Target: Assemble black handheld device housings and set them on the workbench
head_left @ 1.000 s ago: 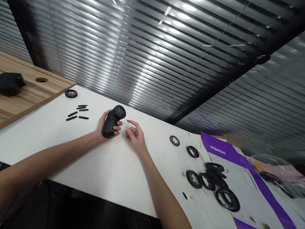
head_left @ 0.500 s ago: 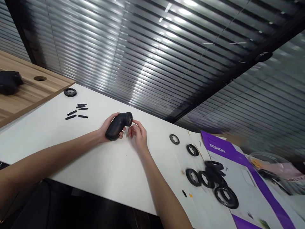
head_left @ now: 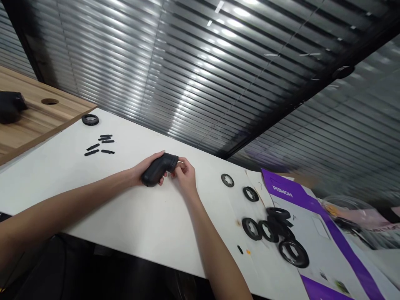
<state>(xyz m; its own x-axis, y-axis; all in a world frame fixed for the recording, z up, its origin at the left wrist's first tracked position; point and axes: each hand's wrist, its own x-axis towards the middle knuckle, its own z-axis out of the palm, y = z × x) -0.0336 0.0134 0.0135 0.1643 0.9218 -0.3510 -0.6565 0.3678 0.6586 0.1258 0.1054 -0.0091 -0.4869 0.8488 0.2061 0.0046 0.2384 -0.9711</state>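
My left hand (head_left: 140, 171) is wrapped round the thick handle of a black angled handheld device (head_left: 154, 171), held above the white table (head_left: 131, 221). Its short round head points to the right. At that head end, my right hand (head_left: 186, 173) has its fingers bent and closed against the rim. The fingers partly cover the end face, and whether a small part lies between them cannot be seen.
Several black strips (head_left: 106, 141) and a black ring (head_left: 90, 120) lie at the back left. More black rings (head_left: 251, 229) are on the right, beside a purple-and-white box (head_left: 315, 225). Another dark device (head_left: 11, 106) rests on the wooden surface (head_left: 31, 121).
The device has dropped slightly and turned, so its head end now faces my right hand and its end face no longer shows. My right fingers have closed in on the rim.
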